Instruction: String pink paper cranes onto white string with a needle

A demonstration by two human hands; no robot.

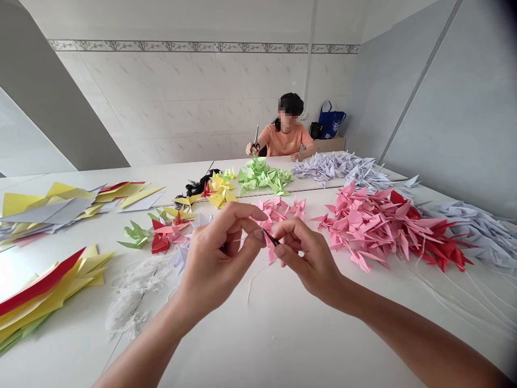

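Observation:
My left hand (226,253) is raised over the table with thumb and index finger pinched on a thin white thread (249,285), whose loose end hangs below. Close on its right, my right hand (307,256) grips a small dark pointed tool (270,237), its tip reaching the left fingertips. Behind the hands lie pink paper cranes (278,209). A tangle of white thread (135,293) rests on the table (258,345) left of my left forearm.
A large pink crane pile (363,221) and white-grey cranes (476,231) lie at the right. Green cranes (262,175) are further back. Stacked coloured paper (52,291) lies left. Across the table a person (286,140) holds scissors (256,141).

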